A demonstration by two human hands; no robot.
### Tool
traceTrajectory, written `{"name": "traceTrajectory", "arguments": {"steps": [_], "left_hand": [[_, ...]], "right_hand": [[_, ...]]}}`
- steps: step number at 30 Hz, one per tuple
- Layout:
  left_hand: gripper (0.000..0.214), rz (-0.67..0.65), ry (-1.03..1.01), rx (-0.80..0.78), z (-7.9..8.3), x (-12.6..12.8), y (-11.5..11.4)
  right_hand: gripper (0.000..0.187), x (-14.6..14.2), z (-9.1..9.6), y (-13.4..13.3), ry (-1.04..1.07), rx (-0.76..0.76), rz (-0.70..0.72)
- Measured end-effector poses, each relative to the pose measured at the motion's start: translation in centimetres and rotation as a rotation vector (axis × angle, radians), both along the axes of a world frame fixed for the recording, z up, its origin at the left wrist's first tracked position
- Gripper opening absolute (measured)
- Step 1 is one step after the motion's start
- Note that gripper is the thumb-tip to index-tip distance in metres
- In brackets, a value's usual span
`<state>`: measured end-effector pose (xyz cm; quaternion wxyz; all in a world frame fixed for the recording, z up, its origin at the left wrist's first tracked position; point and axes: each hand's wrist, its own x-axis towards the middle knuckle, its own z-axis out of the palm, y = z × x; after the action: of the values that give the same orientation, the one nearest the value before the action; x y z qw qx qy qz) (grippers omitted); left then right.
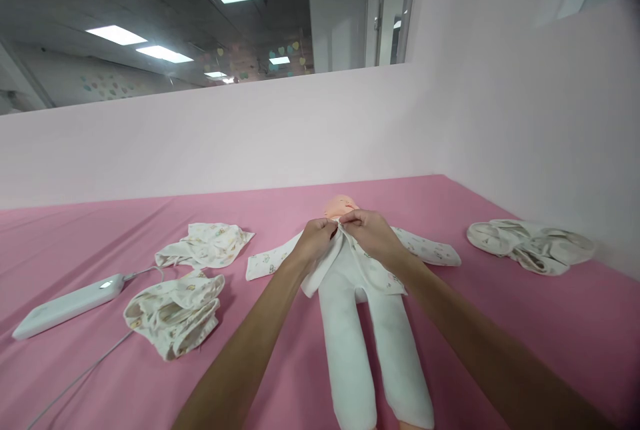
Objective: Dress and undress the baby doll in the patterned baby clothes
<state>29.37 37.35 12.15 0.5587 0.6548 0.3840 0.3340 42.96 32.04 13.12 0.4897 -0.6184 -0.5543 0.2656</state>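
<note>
A baby doll point(341, 205) lies on its back, its head away from me and its legs in white leggings point(347, 343) toward me. It wears a white patterned baby jacket point(425, 246), both sleeves spread out sideways and the front parted below the neck. At the collar, my left hand point(320, 237) pinches one front edge of the jacket. My right hand point(369, 233) pinches the other edge close beside it, the fingertips of both hands nearly meeting. Whatever fastener lies between the fingers is too small to make out.
Two crumpled patterned baby garments point(205, 245) point(175, 313) lie to the left, near a white elongated device point(70, 307) with a cord. Another bundled white garment point(530, 245) rests at the right. A pink sheet point(280, 363) covers the surface, bounded by white walls point(225, 143) behind and right.
</note>
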Motion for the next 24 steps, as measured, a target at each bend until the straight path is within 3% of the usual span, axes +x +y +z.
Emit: {"name": "traceTrajectory", "arguments": {"steps": [7,14,24], "left_hand": [[0.022,0.005,-0.032,-0.006,-0.2,0.0,0.3],[0.017,0.021,-0.192,-0.203,-0.6,0.0,0.8],[0.012,0.109,-0.316,-0.287,-1.0,0.7,0.7]], "right_hand": [[0.021,0.8,-1.6,1.5,0.120,0.048,0.035],[0.018,0.9,-2.5,2.0,0.115,0.138,0.062],[0.022,0.5,-2.9,2.2,0.191,0.134,0.075]]}}
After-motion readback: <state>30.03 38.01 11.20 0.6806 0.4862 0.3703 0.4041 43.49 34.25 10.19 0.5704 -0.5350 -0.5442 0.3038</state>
